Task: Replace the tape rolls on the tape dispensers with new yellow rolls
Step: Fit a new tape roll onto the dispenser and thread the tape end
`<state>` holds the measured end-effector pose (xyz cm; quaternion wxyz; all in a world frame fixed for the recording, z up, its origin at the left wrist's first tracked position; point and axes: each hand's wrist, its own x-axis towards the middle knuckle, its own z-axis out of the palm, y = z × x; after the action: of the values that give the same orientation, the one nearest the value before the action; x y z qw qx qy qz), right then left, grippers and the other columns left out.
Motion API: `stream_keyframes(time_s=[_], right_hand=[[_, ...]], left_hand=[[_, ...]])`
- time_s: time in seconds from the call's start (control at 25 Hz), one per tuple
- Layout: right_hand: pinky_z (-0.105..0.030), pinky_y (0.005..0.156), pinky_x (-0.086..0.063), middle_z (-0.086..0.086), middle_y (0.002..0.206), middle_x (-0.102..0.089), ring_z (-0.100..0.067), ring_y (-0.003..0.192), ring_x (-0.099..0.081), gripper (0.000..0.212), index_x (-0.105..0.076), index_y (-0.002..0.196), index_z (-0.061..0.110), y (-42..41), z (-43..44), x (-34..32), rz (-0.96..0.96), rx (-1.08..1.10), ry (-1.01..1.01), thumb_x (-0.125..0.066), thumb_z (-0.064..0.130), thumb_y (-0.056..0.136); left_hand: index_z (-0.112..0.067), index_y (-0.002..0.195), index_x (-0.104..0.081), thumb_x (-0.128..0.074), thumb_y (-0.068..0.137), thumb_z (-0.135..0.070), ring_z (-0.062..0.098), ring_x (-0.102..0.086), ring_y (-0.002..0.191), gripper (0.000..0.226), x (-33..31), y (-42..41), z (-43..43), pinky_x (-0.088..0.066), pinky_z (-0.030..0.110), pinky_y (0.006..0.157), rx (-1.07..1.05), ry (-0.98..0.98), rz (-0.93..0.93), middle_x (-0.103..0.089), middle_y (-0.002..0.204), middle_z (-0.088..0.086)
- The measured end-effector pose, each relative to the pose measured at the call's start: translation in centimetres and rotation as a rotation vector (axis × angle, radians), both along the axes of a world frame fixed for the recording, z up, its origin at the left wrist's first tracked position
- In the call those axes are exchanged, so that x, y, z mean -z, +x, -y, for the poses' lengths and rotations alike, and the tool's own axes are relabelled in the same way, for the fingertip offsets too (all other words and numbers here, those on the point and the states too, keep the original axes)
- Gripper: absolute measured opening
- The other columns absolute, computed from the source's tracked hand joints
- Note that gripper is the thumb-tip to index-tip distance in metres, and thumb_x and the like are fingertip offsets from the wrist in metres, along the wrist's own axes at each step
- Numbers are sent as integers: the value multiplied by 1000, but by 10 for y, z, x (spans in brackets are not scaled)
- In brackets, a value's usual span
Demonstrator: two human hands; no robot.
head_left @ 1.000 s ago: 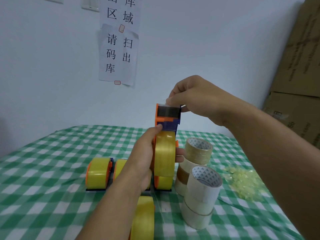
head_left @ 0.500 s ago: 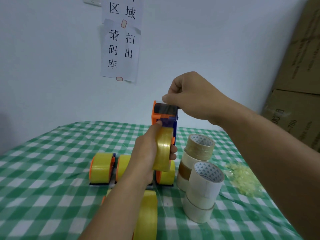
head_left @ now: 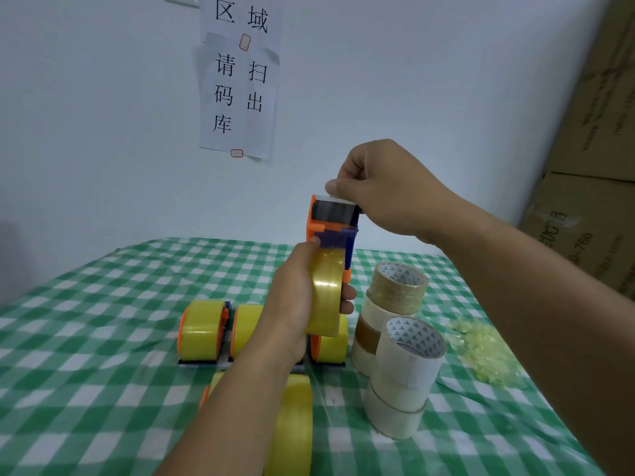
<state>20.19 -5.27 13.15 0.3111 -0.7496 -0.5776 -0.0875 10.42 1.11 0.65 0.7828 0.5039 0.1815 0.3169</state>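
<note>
1. The tape dispenser, orange and purple plastic with a new yellow roll seated, stands upright in the air above the checked tablecloth.
2. My left hand wraps round roll and frame; my right hand pinches the tape end at the top.
3. Risk: if that pinch slips, the glossy film could snap back onto the roll (or stick crooked).
4. Nearby: smooth loaded dispensers, pale cardboard-cored rolls stacked.

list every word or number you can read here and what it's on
"区域": upper white paper sheet, its top cut off by the frame.
"请扫码出库": lower white paper sheet, just below it.
Brown cardboard boxes: the print is too blurred to read.
</note>
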Motion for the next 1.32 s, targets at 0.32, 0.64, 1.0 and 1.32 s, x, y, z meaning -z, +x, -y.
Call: stream_keyframes(time_s=[0.32, 0.64, 1.0, 1.32], right_hand=[[-27, 58, -40, -28, 91, -67, -21, 66, -49, 36, -63, 96, -6, 2, -2, 2, 65, -4, -17, -63, 30, 99], [-32, 64, -41, 1, 76, -59, -16, 69, -52, 24, -61, 94, 12, 0, -7, 4, 122, 4, -42, -60, 35, 100], [-38, 73, -55, -2, 82, -63, -8, 69, -57, 22, -59, 96, 3, 10, -4, -2, 36, -41, -24, -59, 24, 101], [-25, 65, -47, 6, 83, -65, 17, 62, -58, 16, -55, 96, 4, 23, -1, -7, -8, -19, -47, -50, 16, 105]], left_hand=[[-6, 86, -71, -71, 88, -38, 24, -58, 51, 32, -1, 2, 5, -52, 34, 59, -92, 102, -78, -68, 66, 13], [-6, 76, -71, -67, 89, -44, 19, -57, 45, 40, -5, 1, 8, -51, 22, 45, -175, 104, -140, -66, 61, 11], [-6, 89, -72, -71, 86, -36, 25, -61, 55, 30, 1, 1, 2, -52, 37, 65, -71, 126, -80, -69, 69, 13], [-5, 90, -72, -72, 88, -28, 25, -64, 58, 23, -1, 0, 3, -54, 34, 63, -8, 190, -96, -70, 72, 14]])
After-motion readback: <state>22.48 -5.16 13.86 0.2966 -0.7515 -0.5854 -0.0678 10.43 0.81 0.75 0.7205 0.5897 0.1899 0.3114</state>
